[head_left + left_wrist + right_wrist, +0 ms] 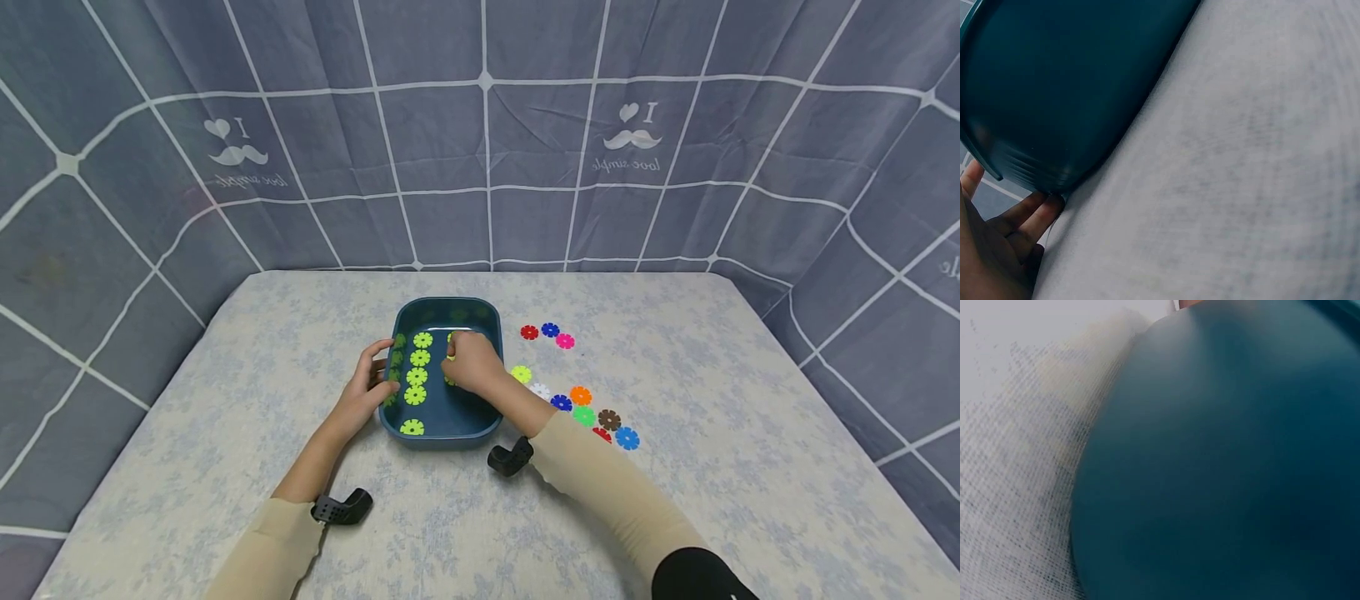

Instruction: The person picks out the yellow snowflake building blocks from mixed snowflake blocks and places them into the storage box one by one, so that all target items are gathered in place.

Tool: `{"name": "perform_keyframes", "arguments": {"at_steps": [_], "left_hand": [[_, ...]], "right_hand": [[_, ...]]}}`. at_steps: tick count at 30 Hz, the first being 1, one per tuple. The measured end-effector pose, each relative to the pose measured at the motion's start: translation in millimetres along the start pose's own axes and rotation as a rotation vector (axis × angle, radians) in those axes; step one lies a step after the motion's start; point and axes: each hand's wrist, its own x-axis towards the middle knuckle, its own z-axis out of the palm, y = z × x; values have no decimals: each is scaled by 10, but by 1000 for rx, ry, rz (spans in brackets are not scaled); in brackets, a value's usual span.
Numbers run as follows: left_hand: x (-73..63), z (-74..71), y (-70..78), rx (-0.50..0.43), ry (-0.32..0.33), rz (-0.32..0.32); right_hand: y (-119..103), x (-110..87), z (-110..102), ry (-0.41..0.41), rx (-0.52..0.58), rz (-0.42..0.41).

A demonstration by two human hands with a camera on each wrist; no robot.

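Observation:
A dark teal plastic tray [442,435] stands on the table. Inside, several yellow-green flower-shaped discs [416,377] lie in a column along the left side, the lowest one apart from the others. My left hand [363,390] holds the tray's left edge, its thumb at the rim and its fingers against the outer wall; the left wrist view shows the fingers [1038,219] touching that wall. Over the tray's right half, my right hand [474,363] reaches down with bent fingers. Bits of yellow-green discs show beside it. Its fingertips, and anything between them, are hidden.
Right of the tray lie several loose flower discs: a red disc [529,332], a blue disc [551,330] and a pink disc [565,341] at the back; an orange disc [581,395], a brown disc [609,419] and others near my right forearm. A grey checked curtain [450,142] surrounds the table.

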Motion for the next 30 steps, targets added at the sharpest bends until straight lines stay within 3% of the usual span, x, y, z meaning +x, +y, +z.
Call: {"name": "perform_keyframes", "arguments": {"at_steps": [19, 30], "left_hand": [[6, -5, -7, 2, 0, 16], [8, -3, -2, -2, 2, 18]], "right_hand": [[51, -166, -259, 43, 202, -41], [216, -312, -432, 55, 408, 17]]}}
